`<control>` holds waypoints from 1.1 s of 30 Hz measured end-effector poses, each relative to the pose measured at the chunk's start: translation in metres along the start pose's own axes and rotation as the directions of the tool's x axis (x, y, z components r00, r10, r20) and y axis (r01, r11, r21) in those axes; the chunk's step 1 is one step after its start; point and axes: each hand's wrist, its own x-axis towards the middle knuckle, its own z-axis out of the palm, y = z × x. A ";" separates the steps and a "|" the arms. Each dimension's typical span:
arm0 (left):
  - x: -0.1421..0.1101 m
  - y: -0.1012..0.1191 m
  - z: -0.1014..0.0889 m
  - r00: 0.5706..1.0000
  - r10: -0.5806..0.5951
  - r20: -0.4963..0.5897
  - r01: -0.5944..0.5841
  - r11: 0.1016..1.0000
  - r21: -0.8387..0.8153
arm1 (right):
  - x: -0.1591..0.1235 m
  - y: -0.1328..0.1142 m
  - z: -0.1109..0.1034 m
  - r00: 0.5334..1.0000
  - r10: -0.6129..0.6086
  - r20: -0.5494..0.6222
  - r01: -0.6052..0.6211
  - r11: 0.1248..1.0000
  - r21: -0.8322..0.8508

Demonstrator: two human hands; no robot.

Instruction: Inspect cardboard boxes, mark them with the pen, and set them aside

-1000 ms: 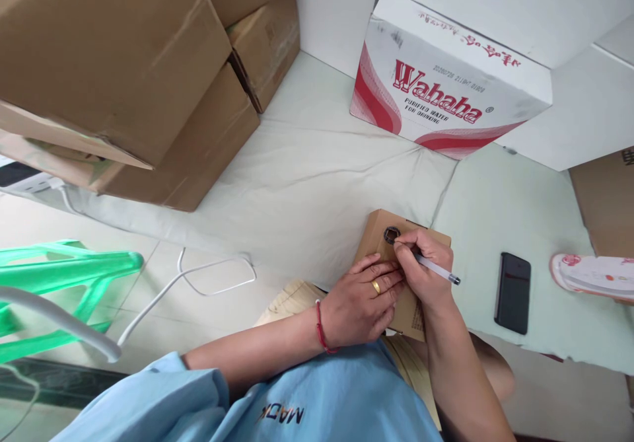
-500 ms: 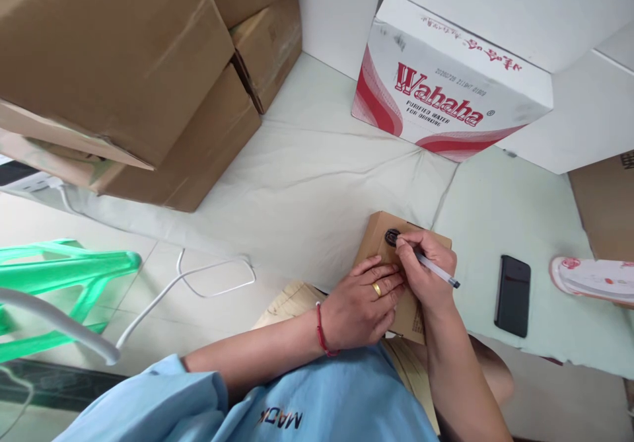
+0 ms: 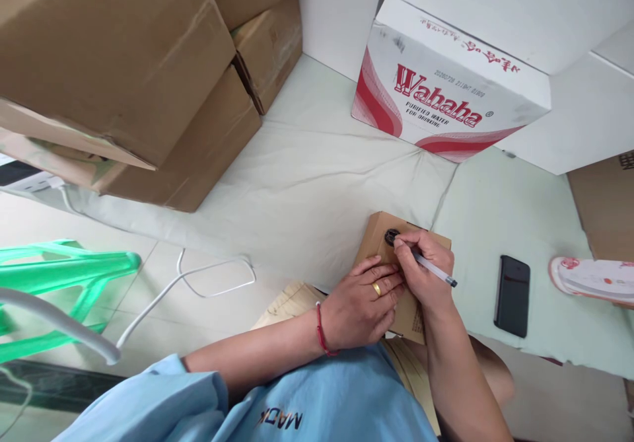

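Observation:
A small brown cardboard box [image 3: 372, 240] lies at the front edge of the covered table, partly over my lap. My left hand [image 3: 364, 303] rests flat on it, fingers stretched out, with a gold ring and a red bracelet. Pinched in my right hand [image 3: 428, 267] is a pen [image 3: 436, 269] with a clear barrel and dark end cap. Its tip, mostly behind my fingers, meets a round black mark [image 3: 391, 236] near the box's far end. Whether that mark is print or ink I cannot tell.
Large cardboard boxes [image 3: 113, 52] are stacked at the left. A white and red Wahaha carton [image 3: 440, 92] stands at the back. To the right lie a black phone [image 3: 512, 295] and a white oval-ended item [image 3: 589, 279]. A green plastic stool [image 3: 74, 270] and white cable [image 3: 148, 323] are low left.
My right hand and the pen have shifted very slightly to the left over the black mark. My left hand and the box have stayed put.

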 end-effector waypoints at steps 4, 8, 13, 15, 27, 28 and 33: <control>0.000 0.000 -0.001 1.000 -0.007 0.010 0.007 1.000 -0.005 | 0.001 -0.002 0.001 1.000 0.007 -0.014 -0.007 1.000 -0.020; 0.001 0.000 -0.002 1.000 0.003 -0.006 -0.003 1.000 -0.006 | 0.000 -0.002 0.001 0.999 0.031 -0.029 -0.032 0.999 -0.024; 0.002 0.000 -0.001 1.000 0.005 -0.017 -0.005 1.000 0.004 | 0.000 -0.004 0.000 1.000 0.021 -0.002 -0.021 1.000 -0.007; 0.002 0.000 -0.001 0.999 0.012 -0.032 -0.012 1.000 -0.003 | 0.001 -0.006 0.000 1.000 0.028 -0.003 -0.028 1.000 0.005; -0.002 -0.001 0.001 1.000 -0.006 0.028 0.006 1.000 0.009 | -0.001 -0.001 0.001 0.991 0.091 -0.096 -0.094 0.995 -0.024; -0.002 -0.001 0.001 1.000 -0.005 0.023 0.005 1.000 0.007 | -0.001 0.000 0.001 0.993 0.092 -0.081 -0.094 0.995 -0.027; -0.001 0.000 0.000 1.000 -0.006 0.016 0.006 1.000 0.006 | -0.001 0.000 0.001 0.988 0.101 -0.113 -0.109 0.992 -0.065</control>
